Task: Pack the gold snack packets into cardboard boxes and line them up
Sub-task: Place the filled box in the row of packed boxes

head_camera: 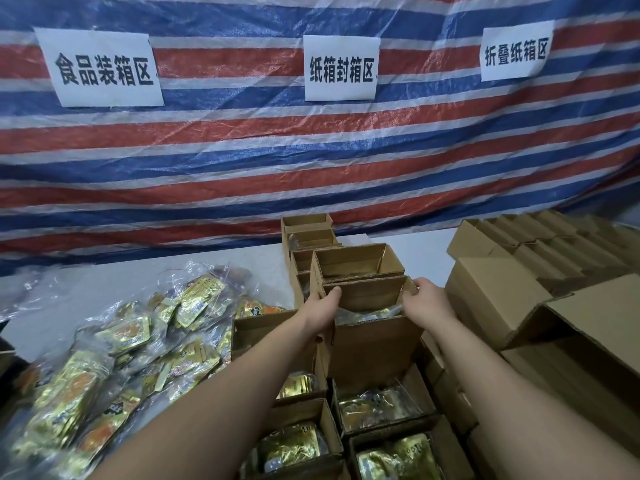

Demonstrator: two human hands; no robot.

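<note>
Hands reach forward at centre frame: the left hand (325, 301) grips the left wall and the right hand (427, 299) grips the right wall of an open cardboard box (372, 344), raised above the filled boxes (381, 407) lined up at lower centre. Gold snack packets (117, 341) lie heaped in clear plastic at lower left on the table (45, 306), while empty boxes (498, 285) are stacked at right.

The boxes (367, 341) are brown corrugated cardboard, matt and a little rough. The snack packets (117, 344) are shiny gold foil, inside clear glossy plastic bags (41, 292). The striped tarpaulin (311, 161) is woven plastic with a slight sheen. The signs (100, 67) are matt white paper.
</note>
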